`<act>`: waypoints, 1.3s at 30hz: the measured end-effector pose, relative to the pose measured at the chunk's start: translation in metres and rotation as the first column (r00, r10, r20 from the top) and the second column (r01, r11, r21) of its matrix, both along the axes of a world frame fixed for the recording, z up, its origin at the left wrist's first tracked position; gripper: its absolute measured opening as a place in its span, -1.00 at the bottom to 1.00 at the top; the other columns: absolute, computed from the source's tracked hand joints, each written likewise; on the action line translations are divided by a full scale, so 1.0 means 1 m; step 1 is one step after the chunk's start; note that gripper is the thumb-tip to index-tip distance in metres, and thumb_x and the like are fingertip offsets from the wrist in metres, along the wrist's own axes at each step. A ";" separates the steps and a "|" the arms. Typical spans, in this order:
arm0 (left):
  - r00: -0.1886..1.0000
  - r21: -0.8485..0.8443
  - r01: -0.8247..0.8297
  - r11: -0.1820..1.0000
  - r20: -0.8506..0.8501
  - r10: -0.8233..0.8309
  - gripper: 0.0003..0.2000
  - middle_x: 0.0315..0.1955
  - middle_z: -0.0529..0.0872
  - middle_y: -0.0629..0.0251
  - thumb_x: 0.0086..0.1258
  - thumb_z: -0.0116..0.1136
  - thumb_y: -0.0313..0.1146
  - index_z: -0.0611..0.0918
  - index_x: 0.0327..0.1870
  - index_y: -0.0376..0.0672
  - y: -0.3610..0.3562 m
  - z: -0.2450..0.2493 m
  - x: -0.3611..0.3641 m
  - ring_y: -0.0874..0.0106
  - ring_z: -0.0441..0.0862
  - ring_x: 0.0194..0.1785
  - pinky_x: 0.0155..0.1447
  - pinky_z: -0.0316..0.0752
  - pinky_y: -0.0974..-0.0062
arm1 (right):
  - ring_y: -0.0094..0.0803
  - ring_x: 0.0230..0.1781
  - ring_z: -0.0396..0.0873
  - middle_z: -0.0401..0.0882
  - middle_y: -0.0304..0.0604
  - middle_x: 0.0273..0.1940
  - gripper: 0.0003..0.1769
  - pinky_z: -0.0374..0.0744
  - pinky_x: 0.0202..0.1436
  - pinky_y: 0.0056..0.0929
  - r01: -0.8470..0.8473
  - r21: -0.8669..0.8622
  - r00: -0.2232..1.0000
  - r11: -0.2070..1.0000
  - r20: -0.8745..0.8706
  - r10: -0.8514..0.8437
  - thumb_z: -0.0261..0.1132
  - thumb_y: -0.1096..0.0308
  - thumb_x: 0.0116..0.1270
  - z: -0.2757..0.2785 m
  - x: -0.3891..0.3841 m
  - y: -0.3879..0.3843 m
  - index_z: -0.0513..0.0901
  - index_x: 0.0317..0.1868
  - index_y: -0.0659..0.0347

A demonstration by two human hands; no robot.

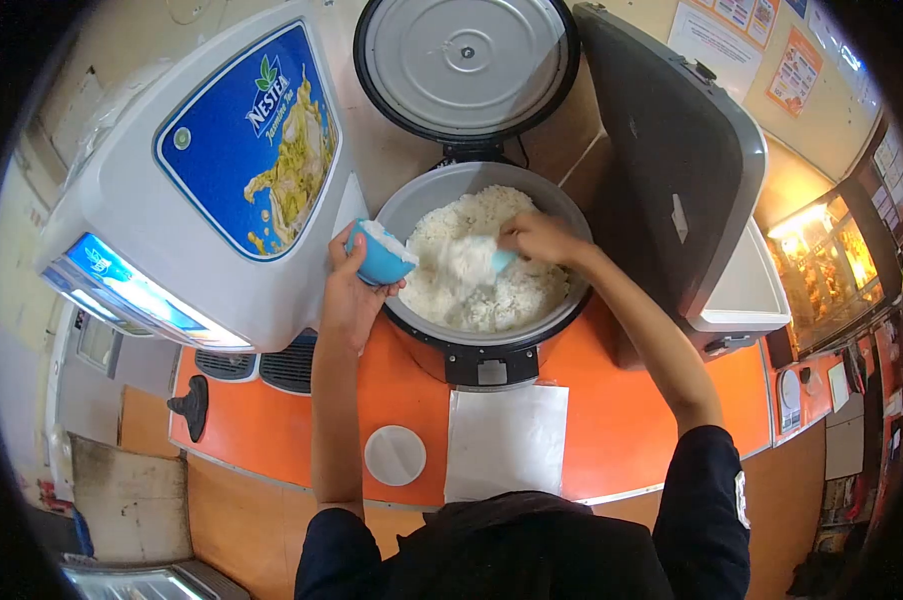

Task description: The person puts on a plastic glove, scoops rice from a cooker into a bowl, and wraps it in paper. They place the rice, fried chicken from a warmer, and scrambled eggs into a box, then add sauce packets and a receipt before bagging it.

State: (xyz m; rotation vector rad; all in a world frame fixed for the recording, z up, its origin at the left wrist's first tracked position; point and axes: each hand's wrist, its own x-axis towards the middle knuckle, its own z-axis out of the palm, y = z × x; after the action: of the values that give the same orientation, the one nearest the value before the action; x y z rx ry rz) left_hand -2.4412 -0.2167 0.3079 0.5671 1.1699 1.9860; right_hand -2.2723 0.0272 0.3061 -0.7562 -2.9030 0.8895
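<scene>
My left hand [348, 285] grips a small blue bowl [380, 264] with white rice in it, tilted at the left rim of a large rice cooker [422, 193]. My right hand [544, 241] is closed around a light blue rice paddle [501, 260]. The paddle's blade is blurred and has rice on it, low over the cooked rice [502, 306] in the pot. Behind the pot, the cooker's round lid [469, 52] is raised.
A drink dispenser [122, 210] stands at left. To the right is a big grey container with its lid [662, 150] up. White sheets [507, 440] and a round white lid [395, 455] lie on the orange counter [672, 400]. A lit food display [827, 260] is at far right.
</scene>
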 end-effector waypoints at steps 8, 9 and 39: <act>0.996 -0.152 0.067 0.986 0.075 -0.056 -0.46 0.17 0.37 0.06 0.52 0.08 -0.06 0.15 0.37 0.04 0.058 -0.014 0.047 0.15 0.53 -0.01 -0.20 0.53 0.25 | -0.07 -0.56 0.62 0.62 -0.05 -0.57 -0.82 0.55 -0.42 -0.13 0.273 0.583 0.885 0.765 -0.465 0.038 0.19 0.24 0.29 -0.005 0.019 -0.071 0.60 -0.26 0.18; 0.994 -0.161 0.075 0.984 0.093 -0.061 -0.47 0.16 0.38 0.07 0.52 0.08 -0.06 0.15 0.37 0.06 0.063 -0.017 0.046 0.15 0.53 -0.01 -0.21 0.53 0.24 | -0.10 -0.62 0.60 0.60 -0.08 -0.61 -0.85 0.54 -0.47 -0.15 0.294 0.570 0.839 0.767 -0.538 0.078 0.20 0.27 0.27 -0.009 0.023 -0.078 0.58 -0.29 0.17; 0.935 0.003 0.290 0.957 -0.212 -0.282 -0.22 0.33 0.25 0.15 0.27 0.34 -0.55 0.11 0.41 0.13 0.034 -0.011 0.026 0.16 0.39 0.34 0.31 0.52 0.04 | 0.05 -0.27 0.68 0.63 0.17 -0.40 -0.59 0.56 -0.13 -0.06 0.434 0.049 0.777 0.900 -0.526 -0.346 0.22 0.22 0.30 0.014 0.055 -0.057 0.50 0.08 0.28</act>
State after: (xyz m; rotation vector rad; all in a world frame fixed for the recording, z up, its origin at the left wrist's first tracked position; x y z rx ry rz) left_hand -2.4149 -0.1828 0.2967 0.9298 1.1071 1.7297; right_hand -2.2174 -0.0300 0.3206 -0.9024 -2.2067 0.6567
